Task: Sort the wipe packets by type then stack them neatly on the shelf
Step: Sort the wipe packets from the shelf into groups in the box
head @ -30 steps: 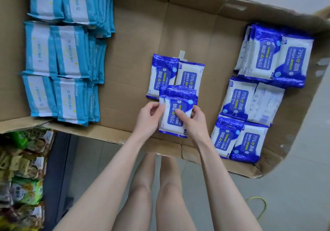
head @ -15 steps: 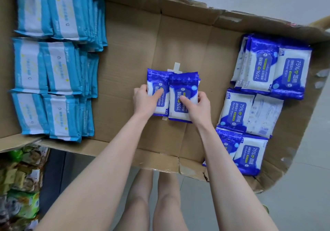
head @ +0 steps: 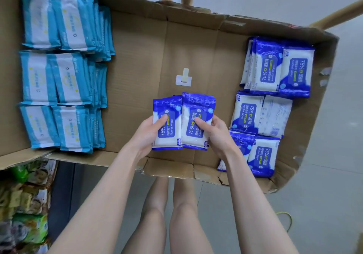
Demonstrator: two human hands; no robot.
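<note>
Fingers (head: 164, 118) of our left hand (head: 147, 134) and right hand (head: 218, 134) each grip blue alcohol-wipe packets (head: 198, 104); we judge sorting nearly done, teal packets (head: 59, 71) grouped apart, shelf stacking yet to come.

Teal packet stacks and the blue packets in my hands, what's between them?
Nothing: in the head view, only bare cardboard separates the teal packet stacks from the blue packets.

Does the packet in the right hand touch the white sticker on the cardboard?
Apart. The head view shows a strip of bare cardboard between the white sticker and the top edge of the packet that the right hand grips.
</note>
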